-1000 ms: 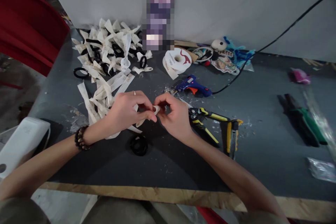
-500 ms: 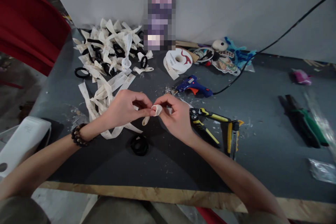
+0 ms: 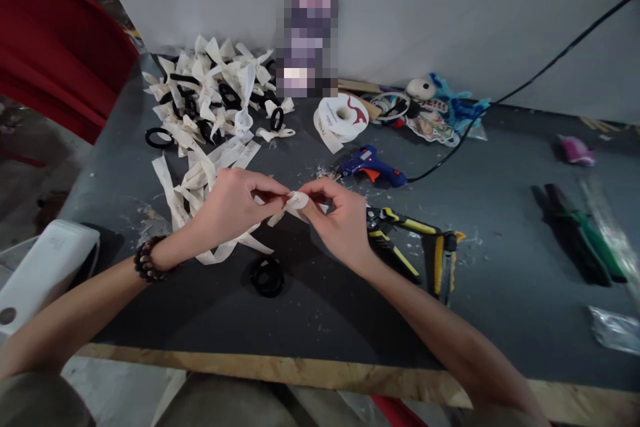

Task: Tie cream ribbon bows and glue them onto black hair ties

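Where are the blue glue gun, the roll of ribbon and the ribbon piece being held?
blue glue gun [image 3: 368,161], head view, on its blue body.
roll of ribbon [image 3: 330,117], head view, on its white flat face.
ribbon piece [image 3: 296,201], head view, on its pinched fold.

pixelated block [image 3: 310,43] — unreadable | white box [image 3: 47,270] — cut by left edge | ribbon [image 3: 296,200] partly covered

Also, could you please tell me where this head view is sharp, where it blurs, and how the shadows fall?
In the head view, the left hand, right hand and the ribbon piece they pinch are sharp; toward the right edge the green-handled pliers and plastic bag smear; a pixelated block masks something by the wall; soft shadow lies on the table under the forearms.
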`<state>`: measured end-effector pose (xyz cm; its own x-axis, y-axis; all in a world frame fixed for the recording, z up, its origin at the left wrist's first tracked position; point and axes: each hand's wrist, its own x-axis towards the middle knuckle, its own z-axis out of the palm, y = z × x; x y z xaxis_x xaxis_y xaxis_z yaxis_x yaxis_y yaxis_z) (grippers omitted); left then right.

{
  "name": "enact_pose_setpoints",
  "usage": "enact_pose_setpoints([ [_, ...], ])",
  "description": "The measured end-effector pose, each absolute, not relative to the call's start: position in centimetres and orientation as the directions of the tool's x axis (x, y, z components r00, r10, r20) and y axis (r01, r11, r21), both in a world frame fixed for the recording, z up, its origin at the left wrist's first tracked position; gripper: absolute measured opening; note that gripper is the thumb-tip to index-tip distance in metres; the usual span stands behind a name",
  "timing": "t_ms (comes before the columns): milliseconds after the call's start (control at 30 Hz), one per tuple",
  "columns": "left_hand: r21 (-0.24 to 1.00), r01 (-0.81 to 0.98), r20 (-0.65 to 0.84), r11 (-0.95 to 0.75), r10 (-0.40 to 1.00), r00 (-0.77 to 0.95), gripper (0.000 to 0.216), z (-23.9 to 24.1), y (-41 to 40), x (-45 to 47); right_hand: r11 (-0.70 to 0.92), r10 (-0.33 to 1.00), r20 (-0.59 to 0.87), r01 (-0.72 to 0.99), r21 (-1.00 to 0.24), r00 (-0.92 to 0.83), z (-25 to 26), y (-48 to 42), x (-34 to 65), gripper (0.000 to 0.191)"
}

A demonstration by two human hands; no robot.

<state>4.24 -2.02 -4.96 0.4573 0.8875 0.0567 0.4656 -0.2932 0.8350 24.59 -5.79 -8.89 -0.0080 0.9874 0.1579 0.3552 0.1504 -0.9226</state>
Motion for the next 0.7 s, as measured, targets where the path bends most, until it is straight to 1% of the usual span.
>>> enact_pose_setpoints([
  [133,0.890,0.420,-0.038,-0.174,0.892,0.450,0.016,-4.85,-1.76,4.24,0.110,0.993,0.115,0.356,-0.928,-0.008,-8.80,-5.79,24.59,0.023],
  [233,0.915,0.386,-0.072,-0.120,0.891,0.448,0.025,-4.82,-1.69,4.25,0.074,0.997,0.070,0.333,-0.940,-0.024,-8.71,-5.88,24.42,0.024],
  [300,0.928,0.360,-0.080,-0.098,0.890,0.448,0.023,-4.87,-1.70,4.26,0.053,0.998,0.045,0.306,-0.950,-0.032,-8.67,-5.90,24.31,0.023],
  [400,0.933,0.339,-0.053,-0.121,0.885,0.462,0.015,-5.04,-1.68,4.23,0.028,0.999,0.017,0.275,-0.961,-0.041,-8.75,-5.80,24.31,0.024],
  [567,0.896,0.384,0.012,-0.224,0.876,0.482,0.021,-5.17,-1.61,4.27,0.009,0.998,-0.008,0.279,-0.960,-0.060,-9.05,-5.60,24.57,0.027],
  [633,0.915,0.345,0.030,-0.209,0.888,0.459,0.025,-5.05,-1.70,4.42,0.003,0.997,-0.017,0.260,-0.966,-0.077,-9.18,-5.64,24.64,0.030],
  [700,0.948,0.277,0.026,-0.159,0.902,0.431,0.029,-4.92,-1.78,4.56,0.011,0.996,-0.013,0.245,-0.970,-0.094,-9.29,-5.73,24.65,0.032],
])
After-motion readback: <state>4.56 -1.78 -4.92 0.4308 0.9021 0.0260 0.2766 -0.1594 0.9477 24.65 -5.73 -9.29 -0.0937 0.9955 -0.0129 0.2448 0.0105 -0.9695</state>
